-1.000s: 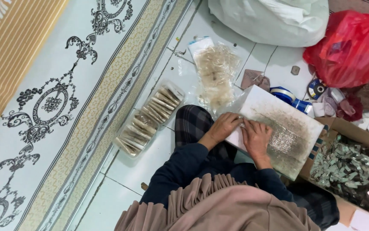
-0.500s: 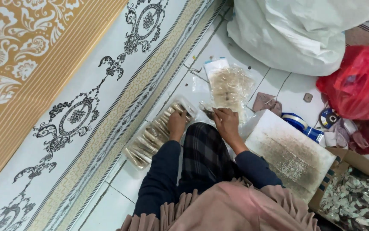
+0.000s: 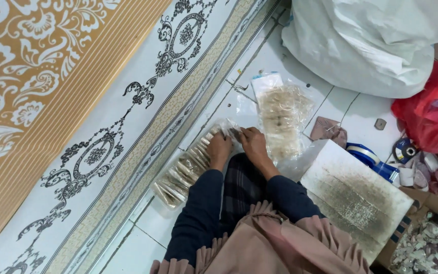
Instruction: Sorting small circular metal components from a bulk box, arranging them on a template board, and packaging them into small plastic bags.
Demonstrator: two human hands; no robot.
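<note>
Clear plastic at the end of a row of small packets [image 3: 188,170] is pinched by the left hand [image 3: 219,149] and right hand [image 3: 253,143], both grips clenched on it. The row lies on the floor tiles [image 3: 153,223] just ahead of the grips, apparently kept within easy reach; a second clear bag [image 3: 282,119] lies just right of them.

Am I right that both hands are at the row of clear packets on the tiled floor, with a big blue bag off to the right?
Not quite: in the head view the bag on the right is red, not blue. Both the left hand and right hand are at the row of clear packets on the tiled floor.

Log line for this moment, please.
left hand: on packet row | right hand: at row's far end | clear bag: beside hands | board: right, untouched
</note>
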